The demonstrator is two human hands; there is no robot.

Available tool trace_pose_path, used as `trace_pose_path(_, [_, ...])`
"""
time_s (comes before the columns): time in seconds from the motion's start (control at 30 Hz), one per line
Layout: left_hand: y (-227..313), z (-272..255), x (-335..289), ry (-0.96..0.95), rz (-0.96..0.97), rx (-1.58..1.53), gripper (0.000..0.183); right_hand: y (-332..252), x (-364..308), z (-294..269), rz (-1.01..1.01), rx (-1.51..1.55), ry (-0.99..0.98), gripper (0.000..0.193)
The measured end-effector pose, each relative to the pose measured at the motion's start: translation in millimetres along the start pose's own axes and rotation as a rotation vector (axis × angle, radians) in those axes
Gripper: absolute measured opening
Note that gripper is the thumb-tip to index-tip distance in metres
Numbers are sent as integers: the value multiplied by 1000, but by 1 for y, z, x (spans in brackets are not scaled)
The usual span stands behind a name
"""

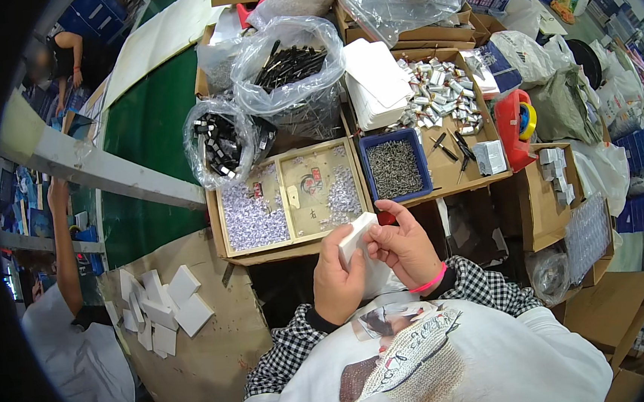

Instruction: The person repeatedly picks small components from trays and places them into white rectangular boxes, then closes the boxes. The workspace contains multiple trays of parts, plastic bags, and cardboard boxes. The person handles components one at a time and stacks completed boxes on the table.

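A small white box (357,236) is held upright in front of my chest. My left hand (335,277) wraps round its left side, thumb in front. My right hand (408,251), with a pink band at the wrist, has thumb and fingertips pinched together at the box's right edge; whether something tiny is between them is hidden. Just beyond my hands stands a two-part wooden tray (292,239) with many small whitish pieces in it. Right of that, a blue bin (363,169) holds small dark metal screws.
Loose white boxes (193,315) lie piled on cardboard at left. Clear bags of black parts (292,66) stand behind the tray. A carton (490,180) holds silver cylinders and black pens or tools; a red tape dispenser (513,131) is beside it. Another person's arm (63,244) shows far left.
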State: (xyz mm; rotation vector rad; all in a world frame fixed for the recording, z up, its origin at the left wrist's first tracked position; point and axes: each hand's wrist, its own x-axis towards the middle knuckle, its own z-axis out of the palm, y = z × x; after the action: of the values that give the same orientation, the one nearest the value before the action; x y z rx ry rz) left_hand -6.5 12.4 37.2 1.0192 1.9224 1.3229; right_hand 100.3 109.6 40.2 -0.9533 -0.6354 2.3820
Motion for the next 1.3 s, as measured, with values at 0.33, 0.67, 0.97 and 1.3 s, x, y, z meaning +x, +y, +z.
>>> trace_pose_path(0.33, [3, -7, 0, -9, 171, 18, 46, 0, -3, 5, 16, -86, -15, 52])
trace_pose_path(0.67, [2, -3, -3, -96, 13, 51, 36, -18, 2, -5, 156, -418, -59, 48])
trace_pose_path(0.97, [-18, 10, 2, 34, 36, -205, 19, -8, -7, -43, -231, -1365, -252, 53])
trace_pose_path(1.3, [4, -13, 48, -362, 692, 676, 112, -26, 18, -70, -8, -931, -263, 52])
